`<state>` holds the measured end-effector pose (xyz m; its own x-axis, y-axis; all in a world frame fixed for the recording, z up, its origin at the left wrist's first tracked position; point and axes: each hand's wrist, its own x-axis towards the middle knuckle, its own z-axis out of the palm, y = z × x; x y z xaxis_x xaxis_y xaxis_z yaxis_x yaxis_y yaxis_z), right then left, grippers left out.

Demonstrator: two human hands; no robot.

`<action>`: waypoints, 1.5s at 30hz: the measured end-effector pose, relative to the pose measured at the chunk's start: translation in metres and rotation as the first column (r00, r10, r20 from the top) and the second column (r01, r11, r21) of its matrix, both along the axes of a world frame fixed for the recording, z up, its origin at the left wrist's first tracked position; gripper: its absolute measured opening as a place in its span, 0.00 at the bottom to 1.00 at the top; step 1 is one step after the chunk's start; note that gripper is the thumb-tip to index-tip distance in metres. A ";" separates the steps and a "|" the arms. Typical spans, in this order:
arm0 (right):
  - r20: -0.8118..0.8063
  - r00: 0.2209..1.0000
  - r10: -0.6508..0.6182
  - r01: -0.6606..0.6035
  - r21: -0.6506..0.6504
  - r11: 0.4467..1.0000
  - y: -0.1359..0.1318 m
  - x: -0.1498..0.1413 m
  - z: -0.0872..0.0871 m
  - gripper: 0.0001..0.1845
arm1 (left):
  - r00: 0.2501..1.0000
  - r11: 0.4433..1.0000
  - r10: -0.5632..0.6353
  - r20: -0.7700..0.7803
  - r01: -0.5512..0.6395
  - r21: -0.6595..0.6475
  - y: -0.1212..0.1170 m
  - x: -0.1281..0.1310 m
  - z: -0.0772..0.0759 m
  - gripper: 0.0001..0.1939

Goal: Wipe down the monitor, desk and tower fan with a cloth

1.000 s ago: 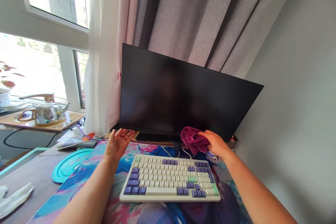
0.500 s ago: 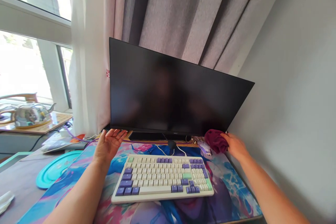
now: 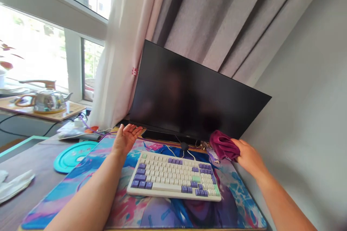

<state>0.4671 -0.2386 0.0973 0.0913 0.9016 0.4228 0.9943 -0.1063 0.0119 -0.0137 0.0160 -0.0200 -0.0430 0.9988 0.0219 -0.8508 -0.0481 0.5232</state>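
the right hand (image 3: 251, 156) grips the bunched maroon cloth (image 3: 224, 145) at the lower edge of the black monitor (image 3: 200, 94), toward its right end; the left hand (image 3: 127, 139), palm up with fingers loosely spread and holding nothing, is at the monitor's lower left edge, though whether it touches i cannot tell; the white and purple keyboard (image 3: 176, 177) lies nearer, between the forearms, on the colourful desk mat (image 3: 151, 212)

Open mat (image 3: 238, 195) flanks the keyboard (image 3: 176, 177); behind it, cables (image 3: 192, 154), perhaps loose, obstruct passage.
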 end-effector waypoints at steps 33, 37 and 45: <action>0.167 0.929 0.331 -0.300 -0.188 0.935 0.127 -0.206 0.023 0.18 | 0.999 0.996 0.052 0.004 -0.051 -0.079 0.002 -0.001 0.005 0.42; 0.147 0.953 0.266 -0.238 -0.182 0.954 0.113 -0.158 0.019 0.19 | 0.997 0.994 0.065 -0.028 -0.067 -0.090 0.001 0.000 0.009 0.41; -0.007 0.983 0.182 -0.181 -0.144 0.973 0.092 -0.082 -0.005 0.24 | 0.993 0.984 0.087 -0.083 -0.099 -0.149 -0.005 0.004 0.020 0.43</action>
<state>0.3848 -0.1468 0.0927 -0.0821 0.9541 0.2881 0.9966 0.0796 0.0204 -0.0097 0.0111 0.0000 -0.1395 0.9825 -0.1235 -0.8037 -0.0395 0.5937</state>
